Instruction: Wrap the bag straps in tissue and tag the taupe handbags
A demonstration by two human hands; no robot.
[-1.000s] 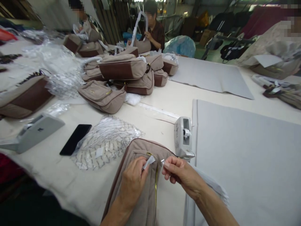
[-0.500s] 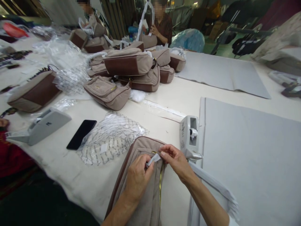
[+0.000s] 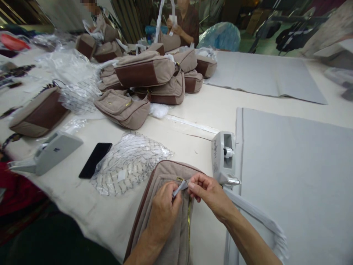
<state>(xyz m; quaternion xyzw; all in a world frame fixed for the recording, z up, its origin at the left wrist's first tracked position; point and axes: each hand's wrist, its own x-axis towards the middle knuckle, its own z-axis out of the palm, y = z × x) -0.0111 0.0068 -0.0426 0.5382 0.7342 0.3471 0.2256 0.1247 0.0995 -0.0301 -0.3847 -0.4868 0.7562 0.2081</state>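
A beige corduroy bag (image 3: 168, 169) with brown edging and gold zippers lies in front of me at the table's edge. My left hand (image 3: 164, 209) rests over it, thumb and fingers closed on one end of a small whitish wrapping strip (image 3: 180, 187). At the strip's other end, close to the short gold zipper (image 3: 179, 179), the fingers of my right hand (image 3: 206, 191) are pinched together. The strip stretches between both hands; what it covers is hidden. A longer gold zipper (image 3: 189, 224) runs down the bag beneath my hands.
A grey tape dispenser (image 3: 224, 154) stands right of the bag, beside grey sheets (image 3: 298, 176) and a wrapped strap (image 3: 256, 213). Leftward lie clear plastic (image 3: 132, 162), a black phone (image 3: 95, 160) and another dispenser (image 3: 57, 152). Bags (image 3: 146, 71) are piled behind; two people sit beyond.
My right hand has shifted slightly, and the strip now looks narrower and twisted between my hands. The camera view has tilted a little. Across the table, a person's hands hold a white piece higher up.
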